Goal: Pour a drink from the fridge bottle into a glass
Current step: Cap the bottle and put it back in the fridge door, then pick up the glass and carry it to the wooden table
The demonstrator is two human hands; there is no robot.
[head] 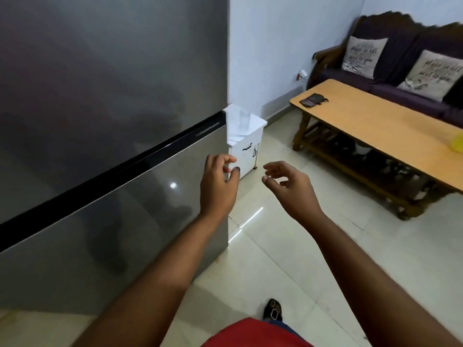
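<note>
A person stands before a tall grey steel two-door fridge (pixel 112 101), both doors closed, with bare arms stretched forward. The left hand (pixel 218 182) hangs beside the right edge of the lower door, fingers loosely curled and thumb near the fingertips, pinching nothing. The right hand (pixel 292 187) hovers apart from it over the pale glossy tiled floor (pixel 288 259), fingers half-curled and spread, also empty.

The bottle named in the task is not visible; by the task wording it should be behind the closed doors. A clear drinking glass (pixel 243 118), faint and blurred, stands on the small white cabinet (pixel 246 146) just beside the fridge's right side. Further right are a long wooden coffee table (pixel 375 126) and a dark sofa with two printed cushions (pixel 390 56).

The step in hand appears to be opening the fridge. To do it well, the nearer left hand would likely hook its fingers behind the door's right edge, around the dark strip (pixel 112 169) between the doors, and pull in a steady arc. Stepping back would give the door room to swing. The free right hand could then reach in for the bottle. Which door holds it cannot be told.
</note>
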